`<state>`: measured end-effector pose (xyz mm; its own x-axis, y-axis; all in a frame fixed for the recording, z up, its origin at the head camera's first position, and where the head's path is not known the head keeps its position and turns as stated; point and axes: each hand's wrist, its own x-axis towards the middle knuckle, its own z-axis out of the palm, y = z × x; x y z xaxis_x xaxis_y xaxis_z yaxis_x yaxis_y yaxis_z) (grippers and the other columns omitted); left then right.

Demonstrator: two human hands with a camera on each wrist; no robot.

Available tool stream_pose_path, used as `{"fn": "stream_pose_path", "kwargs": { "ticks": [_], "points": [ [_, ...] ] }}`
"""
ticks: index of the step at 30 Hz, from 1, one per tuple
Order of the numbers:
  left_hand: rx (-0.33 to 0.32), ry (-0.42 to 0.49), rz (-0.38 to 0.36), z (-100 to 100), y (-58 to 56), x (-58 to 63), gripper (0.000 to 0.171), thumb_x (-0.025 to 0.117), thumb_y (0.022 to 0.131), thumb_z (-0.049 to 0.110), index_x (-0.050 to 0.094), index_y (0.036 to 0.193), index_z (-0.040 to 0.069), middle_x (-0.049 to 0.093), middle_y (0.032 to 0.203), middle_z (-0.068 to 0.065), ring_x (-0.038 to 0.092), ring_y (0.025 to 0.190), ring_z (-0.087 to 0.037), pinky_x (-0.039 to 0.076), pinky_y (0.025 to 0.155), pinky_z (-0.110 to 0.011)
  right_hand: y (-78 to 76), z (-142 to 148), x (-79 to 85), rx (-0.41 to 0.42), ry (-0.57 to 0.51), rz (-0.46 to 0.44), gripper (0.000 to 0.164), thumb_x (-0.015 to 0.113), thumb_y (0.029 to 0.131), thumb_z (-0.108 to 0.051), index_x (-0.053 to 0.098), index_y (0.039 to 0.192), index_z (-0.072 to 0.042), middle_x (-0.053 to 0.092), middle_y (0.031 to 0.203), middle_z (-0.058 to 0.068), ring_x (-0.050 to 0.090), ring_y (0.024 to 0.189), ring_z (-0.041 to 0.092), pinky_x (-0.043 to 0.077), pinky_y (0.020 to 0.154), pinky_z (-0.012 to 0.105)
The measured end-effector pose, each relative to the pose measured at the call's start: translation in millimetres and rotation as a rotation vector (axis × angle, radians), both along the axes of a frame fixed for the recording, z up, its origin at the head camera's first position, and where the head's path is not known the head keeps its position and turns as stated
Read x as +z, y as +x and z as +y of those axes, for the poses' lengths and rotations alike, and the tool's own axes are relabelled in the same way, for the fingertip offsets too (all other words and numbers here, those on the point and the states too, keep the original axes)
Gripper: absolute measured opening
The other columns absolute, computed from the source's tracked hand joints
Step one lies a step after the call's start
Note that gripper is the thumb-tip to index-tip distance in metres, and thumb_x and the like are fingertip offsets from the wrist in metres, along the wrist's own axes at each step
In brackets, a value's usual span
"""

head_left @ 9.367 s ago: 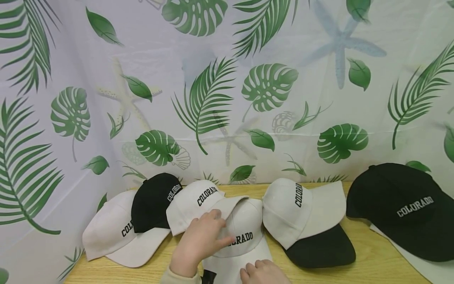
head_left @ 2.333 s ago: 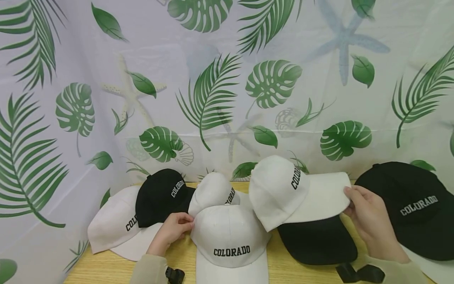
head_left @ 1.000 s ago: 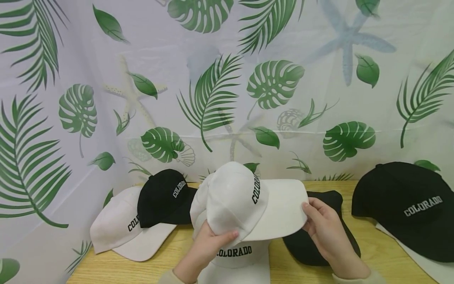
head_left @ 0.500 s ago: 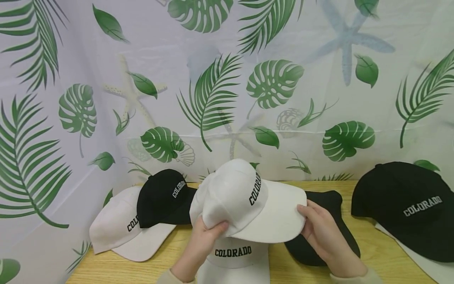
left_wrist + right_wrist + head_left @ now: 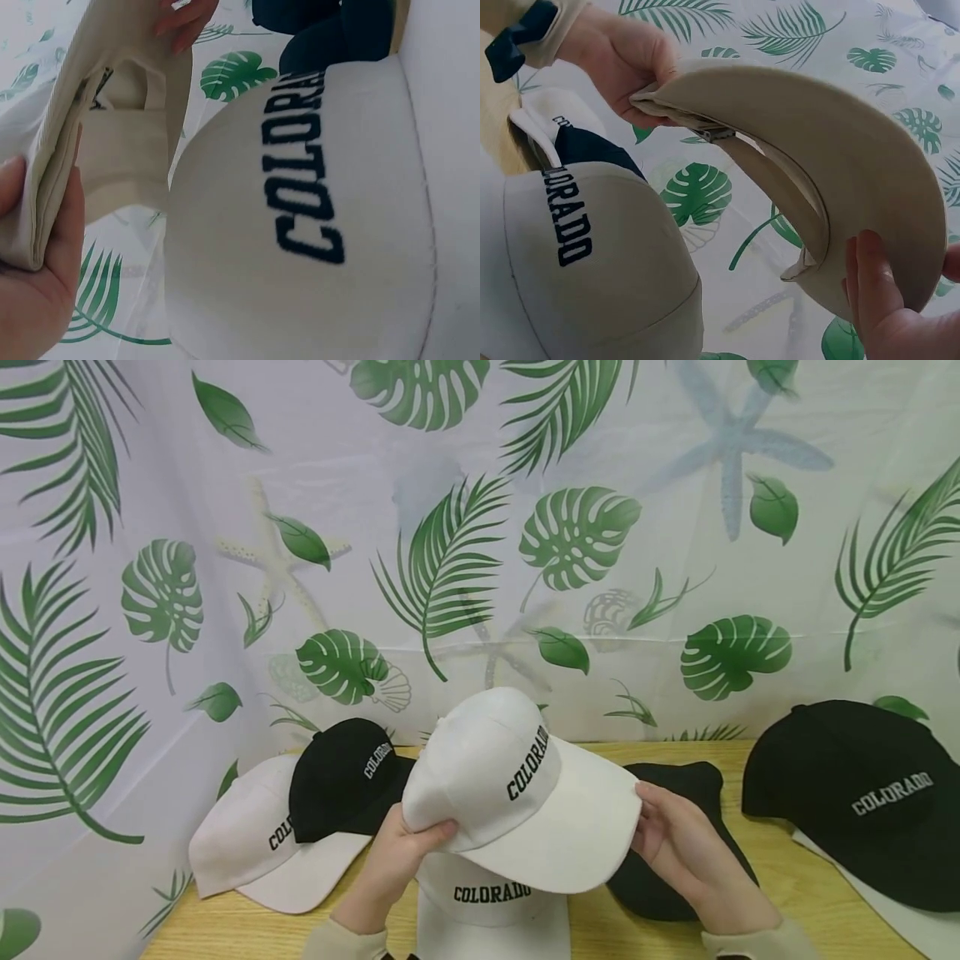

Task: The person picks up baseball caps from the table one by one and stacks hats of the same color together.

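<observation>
Both hands hold a white COLORADO cap (image 5: 480,768) in the air, its brim slanting down to the right. My left hand (image 5: 393,864) pinches the rear edge of its crown, thumb outside. At the brim's right edge my right hand (image 5: 690,852) grips with thumb above and fingers beneath; the right wrist view shows those fingers (image 5: 877,285) against the brim's underside. The hollow inside and back strap face the wrist cameras. Below the held cap sits another white COLORADO cap (image 5: 491,914), brim toward me. The held cap hides whatever lies behind it.
A black cap (image 5: 352,785) overlaps a white cap (image 5: 247,827) at left. Another black cap (image 5: 660,885) lies behind my right hand. Farther right, a large black cap (image 5: 847,793) rests over a white one (image 5: 862,893). Leaf-patterned cloth (image 5: 600,677) backs the wooden table (image 5: 795,918).
The held white cap has come off the black cap at right and moved left over the middle caps. Within the last second its brim has swung down and toward me.
</observation>
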<state>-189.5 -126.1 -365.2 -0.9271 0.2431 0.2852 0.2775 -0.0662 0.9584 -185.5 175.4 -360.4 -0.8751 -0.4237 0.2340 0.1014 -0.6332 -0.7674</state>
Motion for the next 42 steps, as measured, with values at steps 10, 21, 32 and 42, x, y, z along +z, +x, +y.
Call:
{"fn": "stream_pose_path", "kwargs": {
  "ticks": [10,21,32,42],
  "points": [
    [-0.268,0.057,0.033,-13.3,-5.6,-4.5,0.028,0.058,0.081,0.0,0.06,0.102,0.019,0.06,0.1,0.001,0.054,0.094,-0.014,0.041,0.082,-0.03,-3.8,2.3,0.9,-0.069,0.226,-0.195,0.047,0.041,0.095,-0.021,0.027,0.136,-0.002,0.053,0.113,0.0,0.052,0.102,0.014,0.043,0.084,0.03],
    [-0.55,0.118,0.142,-17.9,-7.1,-7.3,0.036,0.051,0.083,-0.007,0.055,0.113,0.014,0.056,0.106,-0.001,0.052,0.097,-0.015,0.043,0.081,-0.031,-4.0,1.2,-0.6,-0.03,0.266,-0.121,0.022,0.043,0.094,-0.013,0.057,0.11,-0.018,0.056,0.112,0.002,0.054,0.099,0.016,0.044,0.083,0.029],
    [-0.633,0.105,0.204,-20.9,-10.3,-8.3,0.037,0.049,0.085,-0.007,0.055,0.114,0.015,0.056,0.107,0.001,0.052,0.097,-0.013,0.042,0.082,-0.029,-5.4,-0.2,-8.2,-0.034,0.337,-0.009,0.055,0.04,0.095,-0.013,0.007,0.137,0.002,0.049,0.115,-0.001,0.051,0.102,0.012,0.043,0.084,0.03],
    [-0.3,-0.032,-0.04,-33.4,-21.7,-11.7,0.029,0.047,0.086,-0.004,0.043,0.115,-0.006,0.057,0.101,-0.008,0.059,0.089,-0.021,0.05,0.069,-0.037,-6.5,-7.3,-12.4,0.068,0.388,0.06,0.05,0.037,0.096,-0.014,0.007,0.134,-0.001,0.053,0.105,0.004,0.057,0.08,0.014,0.049,0.069,0.032]
  ]
}}
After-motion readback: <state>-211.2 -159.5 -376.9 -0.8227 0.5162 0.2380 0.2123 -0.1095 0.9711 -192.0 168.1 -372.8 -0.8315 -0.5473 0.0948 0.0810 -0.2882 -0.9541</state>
